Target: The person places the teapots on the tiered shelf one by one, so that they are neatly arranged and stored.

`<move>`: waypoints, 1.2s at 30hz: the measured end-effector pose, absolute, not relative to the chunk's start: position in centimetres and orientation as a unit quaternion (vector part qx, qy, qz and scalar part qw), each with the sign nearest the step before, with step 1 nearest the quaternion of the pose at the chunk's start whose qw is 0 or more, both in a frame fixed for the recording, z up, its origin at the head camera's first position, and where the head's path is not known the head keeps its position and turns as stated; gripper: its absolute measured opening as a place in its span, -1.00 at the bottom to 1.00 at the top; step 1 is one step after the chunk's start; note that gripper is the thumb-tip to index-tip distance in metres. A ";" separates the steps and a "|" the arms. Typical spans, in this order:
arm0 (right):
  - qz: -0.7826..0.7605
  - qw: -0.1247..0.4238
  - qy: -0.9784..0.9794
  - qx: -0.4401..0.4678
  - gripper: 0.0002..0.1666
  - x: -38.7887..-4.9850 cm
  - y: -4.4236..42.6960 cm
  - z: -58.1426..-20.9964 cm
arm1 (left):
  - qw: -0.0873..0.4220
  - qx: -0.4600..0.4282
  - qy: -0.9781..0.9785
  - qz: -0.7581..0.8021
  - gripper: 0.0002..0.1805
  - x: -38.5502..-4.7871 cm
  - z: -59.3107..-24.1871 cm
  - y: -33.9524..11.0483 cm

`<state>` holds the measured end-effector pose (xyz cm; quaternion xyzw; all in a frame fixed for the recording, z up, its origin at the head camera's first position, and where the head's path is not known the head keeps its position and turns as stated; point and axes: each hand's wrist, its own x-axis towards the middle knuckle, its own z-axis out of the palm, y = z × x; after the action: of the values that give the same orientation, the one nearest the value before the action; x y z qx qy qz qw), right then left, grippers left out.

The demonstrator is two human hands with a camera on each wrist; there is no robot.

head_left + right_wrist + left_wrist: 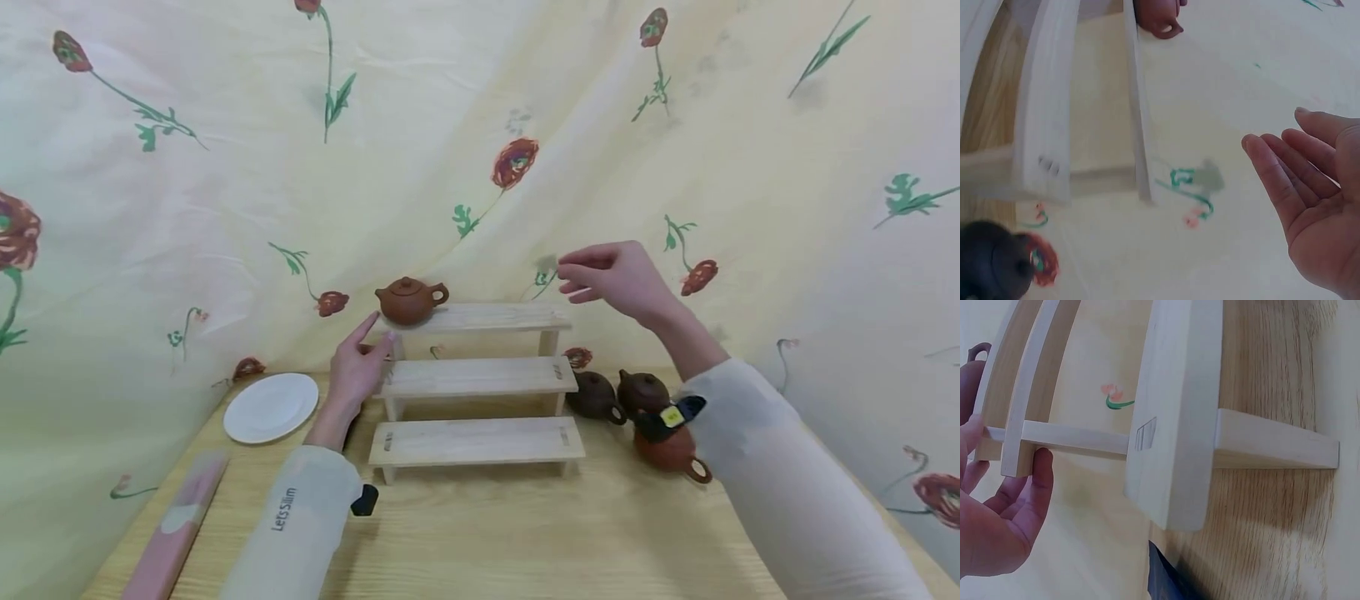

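Above the three-tier stand of pale wood [480, 377], open air runs from the round reddish-brown clay teapot [407, 303] on the top plank's left end across to the raised right hand [621, 277]. The left hand [356, 367], holding the stand's left end, blocks that side. Right of the stand, two dark brown teapots [592, 395] and a brick-red teapot [667, 452] crowd the low approach. The light wooden table [480, 533] leaves a way in from the front. The floral fabric [420, 175] behind seems close, though depth is hard to judge.
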<state>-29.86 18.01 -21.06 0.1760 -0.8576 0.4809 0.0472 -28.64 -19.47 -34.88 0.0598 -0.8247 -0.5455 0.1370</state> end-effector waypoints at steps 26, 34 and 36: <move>0.447 0.063 -0.891 0.047 -0.39 -20.2 31.0 -32.3 | 0.161 0.073 -0.829 -0.530 -0.35 -28.2 -35.1 -18.7; 0.475 0.049 -0.879 0.011 -0.48 -18.9 33.1 -35.9 | 0.185 0.068 -0.829 -0.523 -0.37 -28.3 -35.8 -18.6; 0.482 0.051 -0.875 0.002 -0.50 -18.6 33.3 -36.6 | 0.192 0.067 -0.827 -0.524 -0.37 -28.3 -35.9 -18.6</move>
<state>-18.58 33.33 -36.55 0.0022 -0.8748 0.4818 0.0511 -28.29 -18.58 -35.88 0.0669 -0.8273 -0.5237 0.1921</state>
